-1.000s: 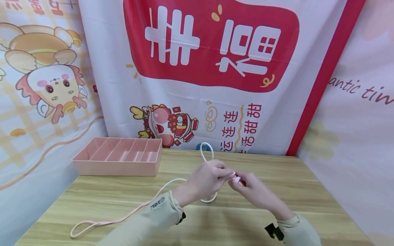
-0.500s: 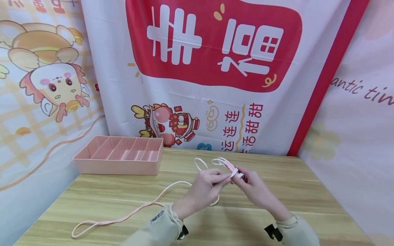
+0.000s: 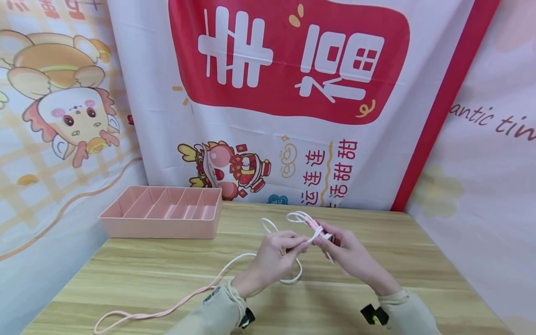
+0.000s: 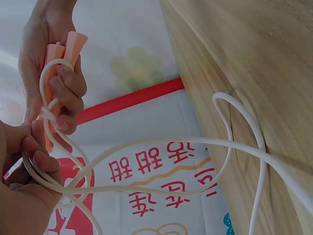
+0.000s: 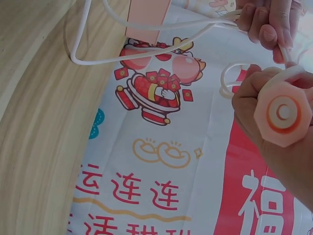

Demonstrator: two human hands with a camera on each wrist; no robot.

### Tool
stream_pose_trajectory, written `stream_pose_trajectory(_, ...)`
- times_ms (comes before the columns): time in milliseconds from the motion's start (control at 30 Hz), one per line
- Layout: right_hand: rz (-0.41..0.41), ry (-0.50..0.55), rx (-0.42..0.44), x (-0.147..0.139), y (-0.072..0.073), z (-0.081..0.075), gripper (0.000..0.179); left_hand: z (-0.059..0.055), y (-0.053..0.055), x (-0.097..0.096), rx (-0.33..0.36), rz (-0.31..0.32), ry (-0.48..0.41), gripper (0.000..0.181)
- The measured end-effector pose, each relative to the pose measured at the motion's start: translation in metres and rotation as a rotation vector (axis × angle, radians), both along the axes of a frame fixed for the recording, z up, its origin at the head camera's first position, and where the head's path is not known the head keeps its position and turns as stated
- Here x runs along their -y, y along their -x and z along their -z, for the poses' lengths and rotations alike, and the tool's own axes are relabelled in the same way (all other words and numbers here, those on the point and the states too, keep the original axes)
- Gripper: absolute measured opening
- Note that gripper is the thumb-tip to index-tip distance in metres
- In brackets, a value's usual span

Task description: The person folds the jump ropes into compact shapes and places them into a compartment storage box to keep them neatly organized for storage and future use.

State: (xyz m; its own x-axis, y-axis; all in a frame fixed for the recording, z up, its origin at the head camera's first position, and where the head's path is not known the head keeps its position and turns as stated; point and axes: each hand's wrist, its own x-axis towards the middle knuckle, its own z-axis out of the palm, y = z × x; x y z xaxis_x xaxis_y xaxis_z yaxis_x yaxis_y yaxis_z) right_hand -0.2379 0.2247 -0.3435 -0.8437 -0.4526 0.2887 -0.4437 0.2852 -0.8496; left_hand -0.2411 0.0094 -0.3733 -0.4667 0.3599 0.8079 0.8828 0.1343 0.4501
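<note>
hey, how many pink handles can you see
2, both held in the right grip: in the left wrist view, one handle on the left, the other handle to its right.

On the wooden table (image 3: 389,260) we see a pink box (image 3: 159,228), set at the far left corner, its inside split by dividers. Behind it we face a white banner (image 3: 234,120), its red patch (image 3: 286,65) bearing large white characters turned sideways, with a cartoon figure (image 3: 228,170) below. On our left we have a checked cloth (image 3: 46,179); on our right, a pale cloth (image 3: 481,177) with brown lettering (image 3: 473,115).
</note>
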Motion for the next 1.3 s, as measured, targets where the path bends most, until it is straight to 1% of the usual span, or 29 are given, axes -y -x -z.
stream_pose_trajectory(67,0.003,0.005,0.011,0.0,0.0,0.0,0.047,0.0,0.0,0.001,-0.004,0.008,0.01,0.018)
stream_pose_trajectory(267,0.012,0.03,0.055,0.001,-0.002,0.001,0.047,0.001,0.001,0.001,0.023,0.024,0.063,0.015)
stream_pose_trajectory(400,0.0,0.042,0.072,0.001,-0.004,0.001,0.045,0.003,0.002,0.0,0.006,0.034,0.109,0.013)
stream_pose_trajectory(467,-0.01,0.042,0.066,0.002,-0.006,0.002,0.043,0.004,0.002,0.0,-0.006,0.04,0.125,0.013)
stream_pose_trajectory(633,0.041,0.014,0.044,0.007,-0.011,0.008,0.047,0.01,0.0,0.0,-0.049,0.045,0.162,0.017)
stream_pose_trajectory(700,0.077,0.007,0.041,0.01,-0.012,0.01,0.049,0.013,0.0,0.0,-0.074,0.042,0.173,0.019)
stream_pose_trajectory(767,0.109,0.004,0.034,0.013,-0.012,0.011,0.047,0.014,0.001,0.0,-0.097,0.032,0.187,0.018)
stream_pose_trajectory(900,0.156,0.001,0.03,0.016,-0.012,0.009,0.039,0.013,0.001,-0.001,-0.14,-0.006,0.238,0.013)
stream_pose_trajectory(1033,0.155,0.0,0.033,0.016,-0.01,0.007,0.038,0.01,0.002,0.001,-0.15,-0.026,0.283,0.016)
stream_pose_trajectory(1067,0.154,0.0,0.032,0.016,-0.009,0.007,0.038,0.009,0.003,0.002,-0.148,-0.023,0.289,0.017)
stream_pose_trajectory(1167,0.164,0.007,0.012,0.015,-0.006,0.006,0.036,0.008,0.006,0.005,-0.187,-0.033,0.316,0.02)
stream_pose_trajectory(1233,0.185,0.017,-0.007,0.015,-0.004,0.005,0.028,0.008,0.009,0.007,-0.203,-0.026,0.326,0.019)
stream_pose_trajectory(1300,0.204,0.035,-0.027,0.014,-0.002,0.004,0.022,0.008,0.013,0.009,-0.197,-0.008,0.336,0.017)
